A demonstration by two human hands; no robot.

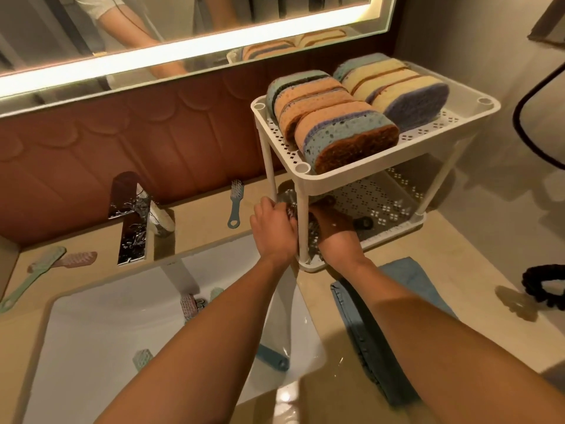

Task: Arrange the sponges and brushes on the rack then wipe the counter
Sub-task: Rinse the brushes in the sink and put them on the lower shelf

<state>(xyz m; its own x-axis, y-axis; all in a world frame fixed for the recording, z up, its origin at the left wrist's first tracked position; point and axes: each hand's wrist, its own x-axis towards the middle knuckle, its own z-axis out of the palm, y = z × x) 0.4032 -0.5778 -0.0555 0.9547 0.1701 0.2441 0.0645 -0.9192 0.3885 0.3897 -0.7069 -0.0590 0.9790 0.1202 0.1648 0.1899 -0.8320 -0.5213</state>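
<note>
A white two-tier rack (397, 148) stands on the beige counter, right of the sink. Its top shelf holds two rows of sponges (333, 117), orange, blue, yellow and purple. My left hand (272, 228) grips a dark bristled brush (290, 211) at the rack's front left post. My right hand (333, 231) reaches into the lower shelf, where dark brush handles (363, 223) lie; what its fingers hold is hidden. A blue brush (234, 203) lies by the back wall. Green (33, 276) and pink (76, 260) brushes lie at the far left. Several brushes (189, 306) sit in the sink.
A folded blue cloth (406, 283) lies on the counter under my right forearm. The chrome faucet (134, 221) stands behind the white sink (91, 347). A black scrunchie (544, 289) rests at the right edge. A lit mirror (183, 41) runs along the wall.
</note>
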